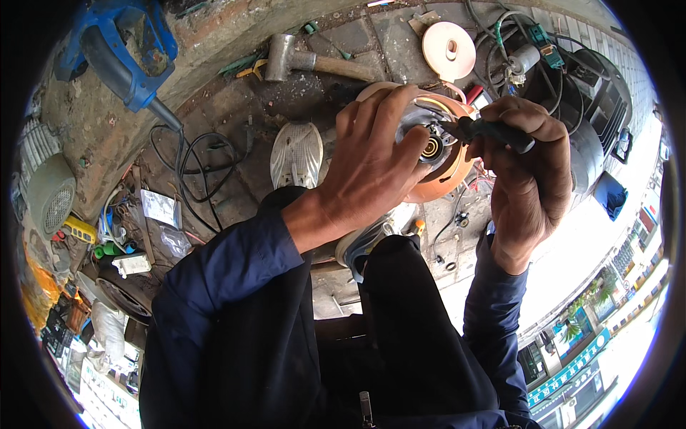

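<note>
Between my shoes sits a round orange housing (pixel 437 187) with a grey metal inside, a dark ringed hub (pixel 431 148) and thin wires. My left hand (pixel 368 161) is spread over its left side, fingers curled over the far rim and thumb beside the hub, steadying it. In my right hand (pixel 529 154) is a pair of dark-handled pliers (pixel 493 134), gripped from the right. Their pointed jaws reach over the housing next to the hub, among the wires. Whether the jaws pinch a wire is too small to tell.
Beyond the housing lie a wooden-handled hammer (pixel 314 63) and a pale tape roll (pixel 449 50). A blue power tool (pixel 121 50) rests at far left, its black cable (pixel 189 161) looped on the floor. Tangled wires (pixel 500 36) and a dark machine (pixel 597 100) stand right.
</note>
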{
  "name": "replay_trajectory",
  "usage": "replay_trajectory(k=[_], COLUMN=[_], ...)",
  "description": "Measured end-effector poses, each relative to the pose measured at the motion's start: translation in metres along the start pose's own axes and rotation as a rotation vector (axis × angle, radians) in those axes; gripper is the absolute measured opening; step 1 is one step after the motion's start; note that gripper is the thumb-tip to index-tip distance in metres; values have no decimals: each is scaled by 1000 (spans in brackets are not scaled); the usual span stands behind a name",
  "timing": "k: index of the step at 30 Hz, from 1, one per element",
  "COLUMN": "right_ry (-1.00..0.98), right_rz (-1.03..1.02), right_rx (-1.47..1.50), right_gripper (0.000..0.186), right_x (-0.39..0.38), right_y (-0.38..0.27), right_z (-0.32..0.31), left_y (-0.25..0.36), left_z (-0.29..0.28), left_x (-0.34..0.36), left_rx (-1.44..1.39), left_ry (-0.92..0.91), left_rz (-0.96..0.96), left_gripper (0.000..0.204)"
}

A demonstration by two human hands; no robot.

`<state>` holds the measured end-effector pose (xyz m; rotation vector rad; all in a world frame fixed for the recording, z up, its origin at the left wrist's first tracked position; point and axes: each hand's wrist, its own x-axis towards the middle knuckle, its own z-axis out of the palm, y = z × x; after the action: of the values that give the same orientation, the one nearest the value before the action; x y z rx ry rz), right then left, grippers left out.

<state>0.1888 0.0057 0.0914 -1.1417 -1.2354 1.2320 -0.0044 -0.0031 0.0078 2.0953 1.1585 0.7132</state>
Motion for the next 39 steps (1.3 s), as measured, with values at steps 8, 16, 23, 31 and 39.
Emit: replay_trajectory(k=[8,16,23,31,39], right_ry=[-23,-26,-31,502,505], right_rz=[14,32,14,129,68], right_rx=[10,19,65,22,43], right_gripper=[33,32,30,33,37], right_x=[2,3,5,-5,-14], right_y=[-1,0,4,-7,-17], right_z=[0,-2,-2,27,36], left_y=[0,-2,-3,-3,-4], left_z=[2,5,7,6,6], left_x=[0,-1,-2,-2,-1], left_rx=[0,7,1,16,-13], left_ry=[8,19,21,20,9], left_rz=[-4,7,8,14,13], left_gripper=[52,50,50,52,54])
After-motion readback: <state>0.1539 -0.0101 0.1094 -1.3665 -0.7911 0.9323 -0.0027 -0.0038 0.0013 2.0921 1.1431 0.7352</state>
